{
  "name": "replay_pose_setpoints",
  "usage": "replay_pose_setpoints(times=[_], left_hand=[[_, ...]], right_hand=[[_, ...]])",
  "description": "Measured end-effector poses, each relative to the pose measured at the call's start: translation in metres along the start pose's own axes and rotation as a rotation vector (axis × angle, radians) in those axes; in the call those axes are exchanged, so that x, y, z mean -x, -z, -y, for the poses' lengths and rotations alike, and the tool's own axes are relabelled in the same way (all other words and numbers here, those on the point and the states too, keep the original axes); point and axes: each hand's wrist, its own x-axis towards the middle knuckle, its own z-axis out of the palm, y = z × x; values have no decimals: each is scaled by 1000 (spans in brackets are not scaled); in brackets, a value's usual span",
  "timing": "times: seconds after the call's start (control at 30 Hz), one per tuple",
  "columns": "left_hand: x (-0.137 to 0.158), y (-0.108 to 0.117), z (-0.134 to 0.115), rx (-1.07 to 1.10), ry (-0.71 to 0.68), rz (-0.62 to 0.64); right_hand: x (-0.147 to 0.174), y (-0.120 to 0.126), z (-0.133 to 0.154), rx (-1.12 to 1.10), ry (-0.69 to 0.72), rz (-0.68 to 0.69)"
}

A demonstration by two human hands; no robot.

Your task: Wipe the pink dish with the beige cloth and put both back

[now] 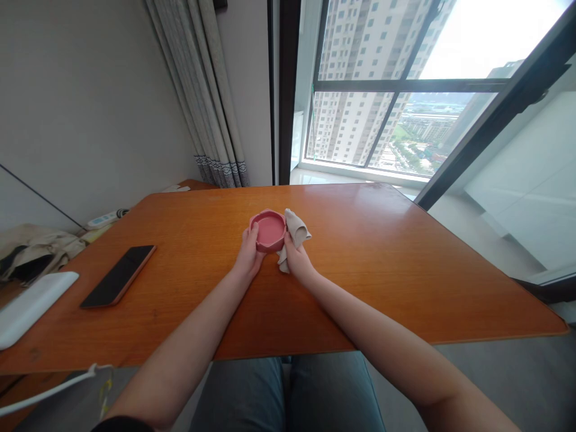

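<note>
Head view: a pink dish [269,230], shallow and round, stands upright near the middle of the wooden table [405,264], slightly toward 12 o'clock from the person's lap. The left hand [249,255] grips the dish's rim at its 8 o'clock side, thumb over the edge — judged a steadying hold, keeping the dish from sliding. The right hand [296,259] is closed around a beige cloth [294,233], which is bunched against the dish's 3 o'clock edge and touches it; the loose end hangs down to the tabletop beside the wrist. The grip on the cloth looks suited to pressing it along the rim.

Well apart at 9 o'clock lies a dark phone [119,275], face up — beyond it, at the table's corner, a white flat object [31,306].
</note>
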Motion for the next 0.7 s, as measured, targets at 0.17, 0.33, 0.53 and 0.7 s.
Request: replay_pose_setpoints(times=[0.17,0.33,0.53,0.7], left_hand=[[2,-1,3,-1,72,45],[1,0,7,-11,112,51],[-3,4,5,-51,77,31],[-5,8,1,-278,130,-26]], right_hand=[[3,2,-6,21,-7,-83],[3,6,-11,55,-31,-102],[-2,6,-11,68,25,-92],[-16,17,-8,30,55,-3]])
